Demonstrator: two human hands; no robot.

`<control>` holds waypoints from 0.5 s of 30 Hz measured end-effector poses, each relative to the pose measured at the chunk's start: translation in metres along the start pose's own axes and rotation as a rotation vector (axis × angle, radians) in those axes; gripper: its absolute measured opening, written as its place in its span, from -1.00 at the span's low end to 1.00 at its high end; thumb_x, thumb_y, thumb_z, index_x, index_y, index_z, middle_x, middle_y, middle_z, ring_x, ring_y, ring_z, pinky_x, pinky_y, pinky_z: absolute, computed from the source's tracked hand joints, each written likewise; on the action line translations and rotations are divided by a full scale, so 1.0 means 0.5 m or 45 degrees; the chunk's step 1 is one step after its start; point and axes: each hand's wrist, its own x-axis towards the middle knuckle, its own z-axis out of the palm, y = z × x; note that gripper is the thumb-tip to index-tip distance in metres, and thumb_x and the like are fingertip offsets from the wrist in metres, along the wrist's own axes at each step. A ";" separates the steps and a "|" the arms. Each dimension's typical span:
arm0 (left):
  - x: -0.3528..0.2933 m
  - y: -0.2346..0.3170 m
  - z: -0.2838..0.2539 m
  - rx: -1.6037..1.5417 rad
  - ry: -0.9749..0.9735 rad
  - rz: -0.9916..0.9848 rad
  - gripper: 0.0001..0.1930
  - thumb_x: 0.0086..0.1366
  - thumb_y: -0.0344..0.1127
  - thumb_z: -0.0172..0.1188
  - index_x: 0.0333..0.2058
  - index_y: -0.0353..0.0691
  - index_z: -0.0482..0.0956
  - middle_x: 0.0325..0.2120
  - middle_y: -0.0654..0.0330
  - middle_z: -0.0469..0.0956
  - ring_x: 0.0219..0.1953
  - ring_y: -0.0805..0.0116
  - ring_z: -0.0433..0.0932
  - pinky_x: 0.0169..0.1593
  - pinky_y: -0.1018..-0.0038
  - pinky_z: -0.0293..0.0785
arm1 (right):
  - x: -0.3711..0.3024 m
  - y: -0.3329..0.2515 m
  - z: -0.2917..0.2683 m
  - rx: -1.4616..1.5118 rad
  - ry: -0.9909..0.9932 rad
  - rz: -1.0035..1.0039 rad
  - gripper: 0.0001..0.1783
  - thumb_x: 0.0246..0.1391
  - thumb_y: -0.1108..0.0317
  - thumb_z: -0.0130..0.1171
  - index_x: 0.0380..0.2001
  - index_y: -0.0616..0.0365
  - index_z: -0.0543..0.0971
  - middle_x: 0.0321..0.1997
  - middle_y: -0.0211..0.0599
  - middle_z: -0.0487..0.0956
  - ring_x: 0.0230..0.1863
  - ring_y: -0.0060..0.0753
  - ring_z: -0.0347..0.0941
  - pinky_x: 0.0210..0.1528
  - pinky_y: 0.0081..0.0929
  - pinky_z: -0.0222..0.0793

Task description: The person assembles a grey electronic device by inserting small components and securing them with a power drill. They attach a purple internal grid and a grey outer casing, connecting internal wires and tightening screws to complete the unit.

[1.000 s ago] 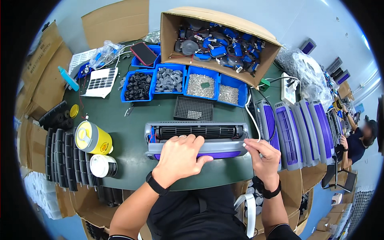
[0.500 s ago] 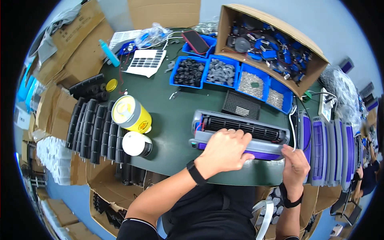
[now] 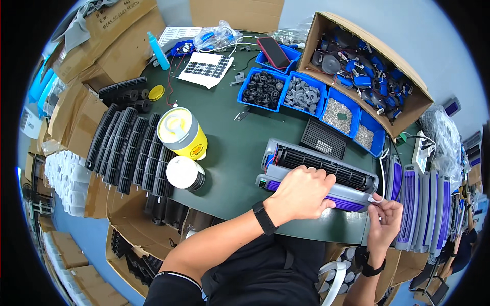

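Observation:
A grey and purple fan housing (image 3: 348,204) lies at a slant on the table in front of me, with a long black roller (image 3: 352,176) exposed along its far half. Red and blue wires show at its left end. My left hand (image 3: 305,193) is closed over the near side of the housing, thumb along the purple grille. At the right end, my right hand (image 3: 384,219) pinches the plug end of a white cable (image 3: 382,176) against the housing corner; the fingers partly hide the plug. Black bands circle both wrists.
Blue bins (image 3: 263,108) of small parts and a black perforated tray (image 3: 322,138) sit beyond the housing. A carton (image 3: 408,125) of motors stands behind. Finished-looking fan units (image 3: 408,204) line the right; a yellow tumbler (image 3: 191,143), white tub (image 3: 181,173) and black rollers (image 3: 133,148) occupy the left.
The whole view has shifted, so the table things appear farther right. My right fingers have changed their hold at the housing's right end, and the white plug now shows between them. My left hand keeps its grip.

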 end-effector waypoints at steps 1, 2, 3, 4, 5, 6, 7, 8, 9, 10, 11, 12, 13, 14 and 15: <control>-0.001 -0.001 0.000 0.006 -0.003 -0.007 -0.51 0.21 0.10 0.42 -0.30 -0.24 0.52 -0.43 0.07 0.60 -0.32 0.06 0.68 -0.17 0.20 0.56 | 0.003 -0.015 0.002 -0.034 -0.008 0.042 -0.55 0.25 0.70 0.27 0.17 0.35 0.45 0.06 0.00 0.71 -0.01 -0.44 0.68 0.07 -0.53 0.57; -0.003 -0.002 0.000 0.013 -0.007 -0.013 -0.51 0.21 0.11 0.42 -0.29 -0.24 0.52 -0.43 0.07 0.60 -0.32 0.06 0.69 -0.16 0.20 0.56 | 0.010 -0.033 0.008 -0.069 -0.016 0.084 -0.55 0.25 0.70 0.27 0.18 0.36 0.46 0.05 -0.01 0.71 -0.02 -0.45 0.68 0.06 -0.53 0.57; -0.004 -0.003 -0.001 0.017 -0.010 -0.015 -0.51 0.21 0.11 0.42 -0.29 -0.24 0.52 -0.43 0.07 0.60 -0.32 0.06 0.69 -0.16 0.20 0.56 | 0.016 -0.045 0.012 -0.105 -0.021 0.126 -0.55 0.25 0.70 0.26 0.19 0.38 0.48 0.04 -0.02 0.71 -0.02 -0.46 0.68 0.05 -0.53 0.58; -0.005 -0.003 -0.001 0.019 -0.010 -0.014 -0.51 0.21 0.12 0.41 -0.29 -0.24 0.52 -0.43 0.07 0.60 -0.32 0.06 0.69 -0.16 0.20 0.56 | 0.020 -0.035 0.013 -0.157 -0.026 0.063 -0.62 0.24 0.70 0.26 0.13 0.37 0.58 0.00 -0.07 0.73 -0.05 -0.39 0.70 0.01 -0.50 0.59; -0.005 -0.002 -0.001 0.021 -0.010 -0.013 -0.51 0.21 0.12 0.41 -0.29 -0.24 0.53 -0.43 0.07 0.60 -0.32 0.07 0.69 -0.16 0.20 0.56 | 0.025 -0.036 0.006 -0.293 -0.086 -0.015 -0.67 0.23 0.70 0.26 0.06 0.35 0.61 -0.02 -0.08 0.74 -0.06 -0.37 0.70 0.00 -0.48 0.59; -0.006 -0.003 -0.001 0.024 -0.009 -0.013 -0.51 0.22 0.12 0.41 -0.28 -0.24 0.53 -0.43 0.07 0.60 -0.32 0.07 0.69 -0.16 0.20 0.56 | 0.032 -0.040 -0.003 -0.428 -0.147 -0.096 -0.72 0.22 0.70 0.27 0.00 0.34 0.64 -0.04 -0.09 0.75 -0.08 -0.35 0.71 -0.02 -0.46 0.60; -0.007 -0.003 0.000 0.021 -0.008 -0.017 -0.51 0.22 0.12 0.41 -0.28 -0.23 0.53 -0.42 0.07 0.60 -0.32 0.06 0.69 -0.16 0.20 0.56 | 0.036 -0.043 -0.006 -0.562 -0.210 -0.177 -0.76 0.21 0.70 0.27 -0.06 0.33 0.67 -0.06 -0.10 0.76 -0.09 -0.33 0.72 -0.03 -0.45 0.60; -0.009 -0.003 0.000 0.018 -0.008 -0.022 -0.51 0.22 0.12 0.41 -0.28 -0.23 0.53 -0.42 0.07 0.60 -0.32 0.06 0.69 -0.16 0.20 0.56 | 0.038 -0.043 -0.004 -0.565 -0.196 -0.189 -0.78 0.20 0.71 0.28 -0.09 0.32 0.67 -0.08 -0.10 0.76 -0.10 -0.31 0.72 -0.04 -0.43 0.60; -0.009 -0.003 0.000 0.014 -0.007 -0.024 -0.51 0.21 0.12 0.41 -0.28 -0.23 0.53 -0.42 0.07 0.60 -0.31 0.06 0.69 -0.15 0.20 0.56 | 0.039 -0.042 -0.002 -0.569 -0.181 -0.200 -0.79 0.19 0.71 0.28 -0.12 0.30 0.68 -0.10 -0.11 0.77 -0.11 -0.29 0.73 -0.04 -0.42 0.60; -0.009 -0.002 0.000 0.016 -0.015 -0.024 -0.51 0.21 0.12 0.41 -0.27 -0.23 0.53 -0.42 0.07 0.60 -0.31 0.06 0.69 -0.15 0.20 0.56 | 0.040 -0.041 0.000 -0.573 -0.167 -0.211 -0.80 0.18 0.71 0.29 -0.15 0.29 0.68 -0.12 -0.11 0.78 -0.11 -0.27 0.73 -0.05 -0.41 0.60; -0.008 -0.001 -0.001 0.018 -0.024 -0.024 -0.51 0.21 0.12 0.41 -0.27 -0.23 0.53 -0.42 0.07 0.60 -0.31 0.06 0.69 -0.15 0.20 0.56 | 0.040 -0.044 0.001 -0.583 -0.170 -0.218 -0.82 0.19 0.71 0.27 -0.17 0.30 0.67 -0.13 -0.11 0.78 -0.13 -0.27 0.74 -0.05 -0.41 0.60; -0.006 0.000 -0.002 0.021 -0.033 -0.022 -0.51 0.21 0.12 0.41 -0.27 -0.24 0.53 -0.42 0.07 0.60 -0.30 0.06 0.69 -0.15 0.20 0.56 | 0.041 -0.047 0.002 -0.592 -0.172 -0.225 -0.84 0.20 0.72 0.26 -0.18 0.31 0.65 -0.14 -0.10 0.79 -0.14 -0.26 0.74 -0.06 -0.41 0.60; -0.006 0.000 -0.002 0.021 -0.039 -0.026 -0.51 0.21 0.12 0.41 -0.27 -0.23 0.53 -0.42 0.07 0.61 -0.30 0.06 0.69 -0.14 0.20 0.56 | 0.041 -0.050 0.003 -0.602 -0.172 -0.230 -0.86 0.22 0.72 0.24 -0.20 0.32 0.64 -0.15 -0.10 0.79 -0.16 -0.26 0.74 -0.07 -0.41 0.60; -0.006 0.000 -0.003 0.021 -0.047 -0.028 -0.51 0.21 0.12 0.41 -0.27 -0.23 0.53 -0.42 0.07 0.61 -0.30 0.06 0.69 -0.14 0.20 0.56 | 0.039 -0.052 0.005 -0.503 -0.147 -0.145 -0.87 0.23 0.71 0.22 -0.21 0.32 0.62 -0.16 -0.09 0.79 -0.17 -0.25 0.75 -0.08 -0.41 0.60; -0.001 0.003 -0.002 0.018 -0.051 -0.019 -0.51 0.21 0.11 0.41 -0.26 -0.23 0.54 -0.42 0.07 0.61 -0.30 0.06 0.69 -0.13 0.20 0.56 | 0.038 -0.055 0.003 -0.411 -0.112 -0.064 -0.89 0.25 0.71 0.20 -0.22 0.32 0.61 -0.16 -0.08 0.79 -0.18 -0.23 0.75 -0.08 -0.41 0.60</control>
